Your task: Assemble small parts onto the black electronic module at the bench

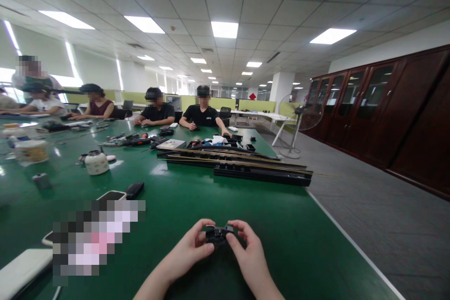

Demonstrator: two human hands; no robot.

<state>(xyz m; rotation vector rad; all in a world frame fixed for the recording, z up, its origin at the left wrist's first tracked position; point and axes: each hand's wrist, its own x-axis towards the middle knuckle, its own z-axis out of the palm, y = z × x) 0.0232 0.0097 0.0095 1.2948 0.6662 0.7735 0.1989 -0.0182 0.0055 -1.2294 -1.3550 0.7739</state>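
Note:
Between my two hands is a small black plastic part, held just above the green tabletop. Its exact kind is too small to make out. My left hand grips its left end between thumb and fingers. On the opposite end, my right hand closes with the thumb on the near side and the fingers behind. The fingertips hide both ends of the part.
Long black rails with thin brass-coloured rods lie across the green table. A white jar, a phone and a white box are on the left. A co-worker sits opposite. A fan stands beyond the right edge.

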